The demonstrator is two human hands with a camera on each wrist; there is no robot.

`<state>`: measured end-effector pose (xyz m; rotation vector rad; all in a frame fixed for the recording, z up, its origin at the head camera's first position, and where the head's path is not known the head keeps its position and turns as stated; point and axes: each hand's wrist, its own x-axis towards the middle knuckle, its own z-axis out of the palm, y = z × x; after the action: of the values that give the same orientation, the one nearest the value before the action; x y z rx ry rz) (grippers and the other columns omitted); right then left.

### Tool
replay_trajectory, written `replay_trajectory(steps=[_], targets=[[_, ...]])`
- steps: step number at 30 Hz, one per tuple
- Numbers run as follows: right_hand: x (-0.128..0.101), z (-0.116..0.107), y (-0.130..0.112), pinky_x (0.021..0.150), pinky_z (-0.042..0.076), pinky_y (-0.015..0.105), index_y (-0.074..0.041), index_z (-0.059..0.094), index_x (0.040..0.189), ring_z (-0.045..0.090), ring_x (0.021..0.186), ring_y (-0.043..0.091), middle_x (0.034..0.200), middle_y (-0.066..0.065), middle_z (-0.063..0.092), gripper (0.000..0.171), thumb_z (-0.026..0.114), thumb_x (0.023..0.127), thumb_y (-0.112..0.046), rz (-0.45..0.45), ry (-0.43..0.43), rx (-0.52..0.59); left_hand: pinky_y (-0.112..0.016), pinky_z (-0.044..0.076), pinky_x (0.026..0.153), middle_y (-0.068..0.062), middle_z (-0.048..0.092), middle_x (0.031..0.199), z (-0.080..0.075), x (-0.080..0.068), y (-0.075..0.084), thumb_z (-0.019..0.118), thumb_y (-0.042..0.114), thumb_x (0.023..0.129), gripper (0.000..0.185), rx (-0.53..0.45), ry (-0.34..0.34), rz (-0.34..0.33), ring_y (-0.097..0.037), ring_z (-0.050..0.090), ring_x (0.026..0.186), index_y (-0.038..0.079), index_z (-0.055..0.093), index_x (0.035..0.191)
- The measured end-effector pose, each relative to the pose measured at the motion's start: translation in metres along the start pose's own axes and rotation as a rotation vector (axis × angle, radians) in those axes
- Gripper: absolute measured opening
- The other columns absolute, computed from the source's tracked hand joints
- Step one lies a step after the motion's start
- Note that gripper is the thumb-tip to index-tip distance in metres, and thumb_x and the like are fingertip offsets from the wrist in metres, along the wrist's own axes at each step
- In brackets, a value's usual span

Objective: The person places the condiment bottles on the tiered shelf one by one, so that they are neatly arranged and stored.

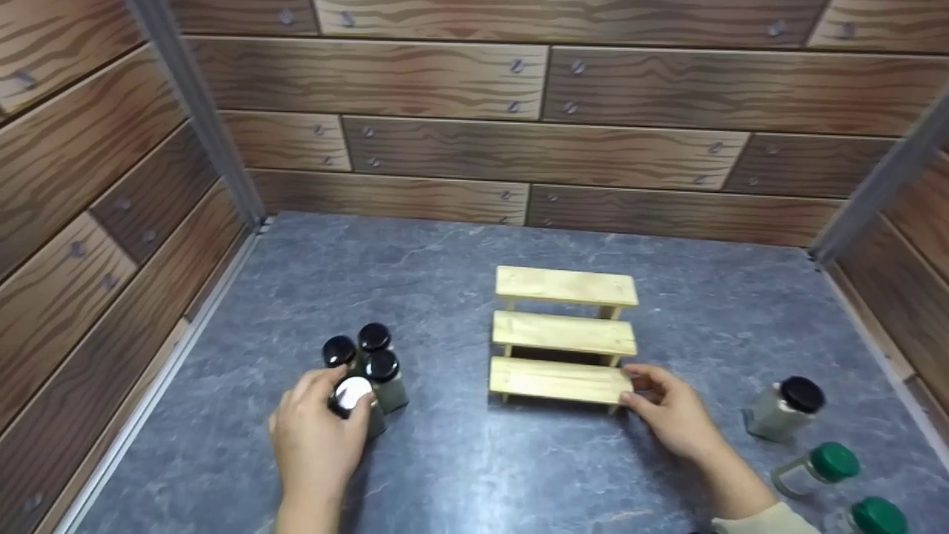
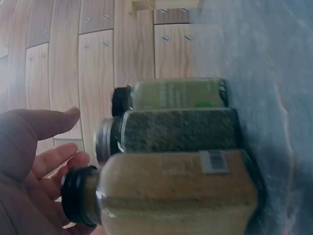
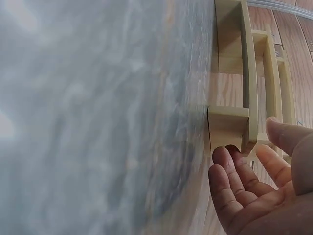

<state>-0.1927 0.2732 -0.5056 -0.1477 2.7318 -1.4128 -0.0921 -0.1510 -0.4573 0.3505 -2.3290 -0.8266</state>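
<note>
A cluster of spice jars point(image 1: 394, 393) with black lids stands on the table at the left. My left hand point(image 1: 319, 423) is over the nearest one, thumb and forefinger spread at either side of its shiny lid point(image 1: 351, 393). In the left wrist view, a jar of tan powder point(image 2: 181, 191) is closest, beside a jar of dark green flakes point(image 2: 181, 129) and a pale green one point(image 2: 176, 93). A three-step wooden rack point(image 1: 560, 380) stands mid-table. My right hand point(image 1: 678, 415) is at the right end of its lowest step, fingers loosely bent, thumb apart from them.
On the right stand a black-lidded jar point(image 1: 778, 411) and two green-lidded jars, one with its green lid point(image 1: 834, 461) farther back and one near the bottom edge. Wood-patterned walls point(image 1: 445, 81) border the grey marbled table point(image 1: 437, 475) at back and sides.
</note>
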Motion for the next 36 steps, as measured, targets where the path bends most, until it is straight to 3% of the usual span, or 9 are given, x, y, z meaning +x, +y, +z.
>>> replay_trajectory(steps=[3,9,15,21,31,36], targets=[[-0.001,-0.006,0.005,0.081,0.057,0.022,0.011,0.06,0.138,0.067,0.107,0.026,0.123,0.023,0.07,0.044,0.073,0.099,-0.004,0.006,0.001,0.019,-0.06,0.044,0.09,-0.012,0.076,0.119,0.006,0.003,0.003,0.092,0.013,0.075,0.045,0.001,-0.068,-0.013,-0.041,0.067,0.111,0.004,0.079,0.117],[-0.003,-0.011,0.011,0.072,0.059,0.025,0.012,0.059,0.14,0.068,0.097,0.016,0.118,0.021,0.071,0.044,0.072,0.099,-0.002,0.069,-0.014,0.099,-0.061,0.046,0.093,-0.012,0.074,0.128,0.012,0.005,0.005,0.092,0.015,0.076,0.05,0.037,-0.162,-0.033,-0.042,0.065,0.116,0.004,0.077,0.123],[0.0,-0.01,0.012,0.072,0.061,0.027,0.011,0.058,0.14,0.069,0.093,0.013,0.117,0.021,0.072,0.045,0.072,0.099,-0.002,0.098,-0.013,0.142,-0.058,0.043,0.085,-0.014,0.074,0.127,0.014,0.005,0.002,0.093,0.014,0.075,0.054,0.12,-0.202,-0.024,-0.041,0.065,0.108,0.006,0.076,0.126],[0.002,-0.006,0.013,0.07,0.06,0.028,0.012,0.057,0.14,0.07,0.088,0.015,0.111,0.017,0.073,0.046,0.072,0.098,0.0,0.099,-0.013,0.194,-0.058,0.041,0.086,-0.017,0.075,0.125,0.013,0.004,0.003,0.093,0.015,0.075,0.057,0.178,-0.233,-0.043,-0.042,0.069,0.106,0.004,0.075,0.128],[0.003,0.002,0.012,0.07,0.059,0.027,0.011,0.058,0.14,0.07,0.089,0.016,0.11,0.017,0.074,0.045,0.072,0.098,0.0,0.121,-0.006,0.233,-0.063,0.044,0.1,-0.02,0.077,0.109,0.006,0.002,-0.001,0.095,0.015,0.07,0.05,0.167,-0.198,-0.015,-0.039,0.073,0.102,0.002,0.077,0.115],[0.005,0.004,0.011,0.071,0.06,0.027,0.011,0.058,0.14,0.07,0.089,0.016,0.11,0.017,0.074,0.046,0.072,0.098,-0.001,0.118,-0.008,0.239,-0.061,0.047,0.099,-0.018,0.077,0.114,-0.003,0.007,0.005,0.093,0.013,0.07,0.051,0.052,-0.142,-0.052,-0.042,0.071,0.106,0.001,0.078,0.117]])
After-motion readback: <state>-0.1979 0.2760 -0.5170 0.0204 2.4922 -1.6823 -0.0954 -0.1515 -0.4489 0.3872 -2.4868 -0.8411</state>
